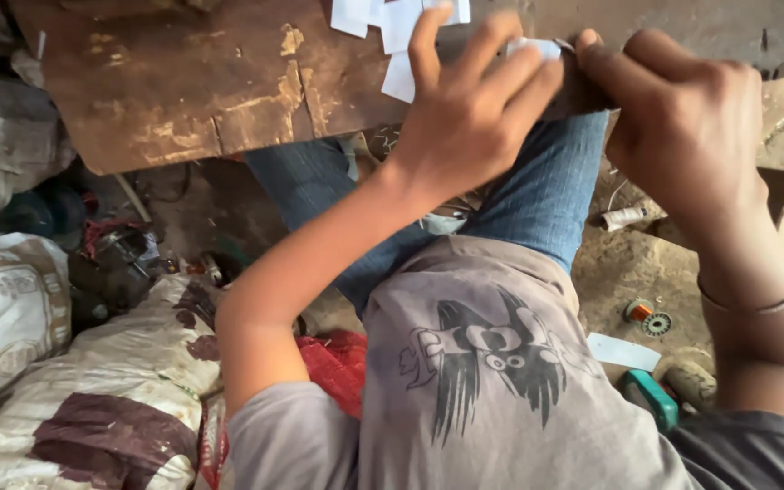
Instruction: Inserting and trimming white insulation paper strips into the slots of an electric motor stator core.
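Small white paper strip [533, 47], seemingly flat, pinched between both hands.

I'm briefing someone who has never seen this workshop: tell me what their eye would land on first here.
First, the two bare hands at top centre: the left hand and right hand press together on a small white paper strip at the edge of a worn brown wooden board. More cut white paper slips lie on that board. Below, printed white woven sacks pile up at lower left.

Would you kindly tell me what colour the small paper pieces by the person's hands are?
White; the paper pieces lie on the worn brown board, shown in the head view.
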